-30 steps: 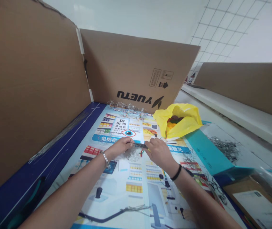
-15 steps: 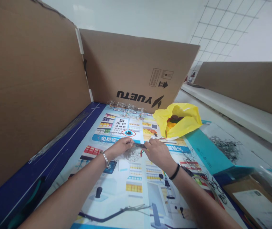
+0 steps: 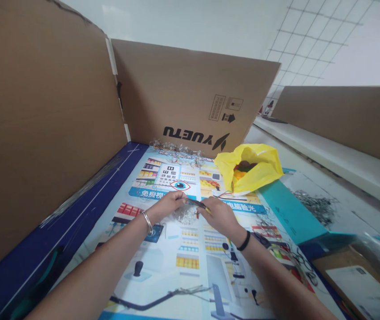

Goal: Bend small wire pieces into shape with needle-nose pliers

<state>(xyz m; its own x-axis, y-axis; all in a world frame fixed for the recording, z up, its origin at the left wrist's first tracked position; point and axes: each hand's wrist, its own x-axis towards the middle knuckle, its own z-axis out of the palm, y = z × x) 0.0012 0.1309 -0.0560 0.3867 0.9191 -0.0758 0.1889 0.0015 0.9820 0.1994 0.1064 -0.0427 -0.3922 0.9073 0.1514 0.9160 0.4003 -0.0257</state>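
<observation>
Over the middle of the printed sheet (image 3: 163,271), both my hands are close together. My right hand (image 3: 221,218) is closed around a small tool (image 3: 206,209) with dark metal and a yellow part, which looks like pliers. Its dark tip points left, toward my left hand (image 3: 171,202). That hand is closed in a pinch, apparently on a thin dark wire (image 3: 190,202) at the tool's tip; the fingers hide most of it. Just below, a tangle of thin silvery scraps (image 3: 186,215) lies on the sheet.
A yellow bag (image 3: 260,171) with coloured contents stands open at right. More silvery scraps (image 3: 176,149) lie along the cardboard panel (image 3: 183,93). A black cable (image 3: 143,306) with frayed ends rests in front. At far right are wire clippings (image 3: 317,206) and a cardboard package (image 3: 363,284).
My right hand has turned slightly, and the tool's yellow part now shows. The dark tool points a little more steeply up to the left. My left hand has hardly moved.
</observation>
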